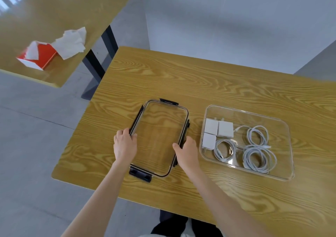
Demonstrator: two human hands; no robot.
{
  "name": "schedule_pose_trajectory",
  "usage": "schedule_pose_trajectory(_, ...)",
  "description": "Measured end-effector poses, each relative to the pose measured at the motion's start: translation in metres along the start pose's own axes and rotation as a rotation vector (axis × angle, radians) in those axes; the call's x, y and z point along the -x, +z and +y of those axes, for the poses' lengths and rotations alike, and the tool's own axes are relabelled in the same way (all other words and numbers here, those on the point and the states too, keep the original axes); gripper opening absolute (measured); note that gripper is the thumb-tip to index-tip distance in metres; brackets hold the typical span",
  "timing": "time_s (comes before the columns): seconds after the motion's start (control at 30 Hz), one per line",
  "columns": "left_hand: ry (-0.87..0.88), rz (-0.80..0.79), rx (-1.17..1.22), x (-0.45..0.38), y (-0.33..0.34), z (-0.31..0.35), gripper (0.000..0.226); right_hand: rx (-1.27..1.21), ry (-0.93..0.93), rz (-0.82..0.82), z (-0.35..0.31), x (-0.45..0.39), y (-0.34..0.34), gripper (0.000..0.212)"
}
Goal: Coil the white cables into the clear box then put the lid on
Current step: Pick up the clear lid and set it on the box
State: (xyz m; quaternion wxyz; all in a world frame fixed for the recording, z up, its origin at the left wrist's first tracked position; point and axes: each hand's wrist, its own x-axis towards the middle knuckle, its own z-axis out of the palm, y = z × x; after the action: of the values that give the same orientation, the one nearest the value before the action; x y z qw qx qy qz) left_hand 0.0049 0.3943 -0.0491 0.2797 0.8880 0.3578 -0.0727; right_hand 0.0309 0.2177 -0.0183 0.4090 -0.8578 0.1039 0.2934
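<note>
The clear lid (pixel 160 138) with black clasps lies on the wooden table (pixel 181 76), left of the clear box (pixel 283 127). My left hand (pixel 124 144) grips the lid's left edge and my right hand (pixel 187 150) grips its right edge. Inside the box lie three coils of white cable (pixel 258 152) and three white chargers (pixel 217 130) at its left end. The box stands open, about a hand's width to the right of the lid.
A second wooden table (pixel 54 9) stands at the upper left with a red tissue box (pixel 39 55) and crumpled white tissues (pixel 71 43) on it. Grey floor lies between the tables. The near table edge runs diagonally below my arms.
</note>
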Motion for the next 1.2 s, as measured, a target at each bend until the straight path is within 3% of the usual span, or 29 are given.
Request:
schedule_pose_trajectory(0.37,-0.080,0.209,0.234,-0.007,0.005,-0.008,0.030,-0.004,-0.002,0.033,0.008,-0.009,0.001,0.052)
schedule_pose_trajectory(0.5,-0.090,0.290,0.274,0.000,-0.005,0.002,0.032,0.036,-0.018,0.095,0.003,-0.008,0.004,0.034)
schedule_pose_trajectory(0.57,-0.089,0.336,0.294,0.001,-0.015,0.009,0.032,0.028,-0.077,0.136,-0.002,-0.005,0.003,0.027)
schedule_pose_trajectory(0.73,-0.079,0.420,0.523,0.007,-0.040,0.032,0.039,-0.166,-0.360,0.261,-0.019,0.012,-0.035,0.036)
schedule_pose_trajectory(0.83,-0.118,0.309,0.802,0.021,-0.048,0.059,0.042,-0.315,-0.445,0.313,-0.023,0.021,-0.074,0.033)
schedule_pose_trajectory(1.0,-0.234,-0.070,1.094,0.051,-0.043,0.106,0.043,-0.857,-0.337,0.200,-0.013,0.031,-0.124,0.023)
schedule_pose_trajectory(1.1,-0.230,-0.306,1.137,0.067,-0.028,0.131,0.044,-0.879,-0.264,0.229,0.000,0.039,-0.154,0.017)
schedule_pose_trajectory(1.2,-0.214,-0.413,1.057,0.078,-0.011,0.149,0.049,-0.811,-0.248,0.282,0.014,0.047,-0.181,0.007)
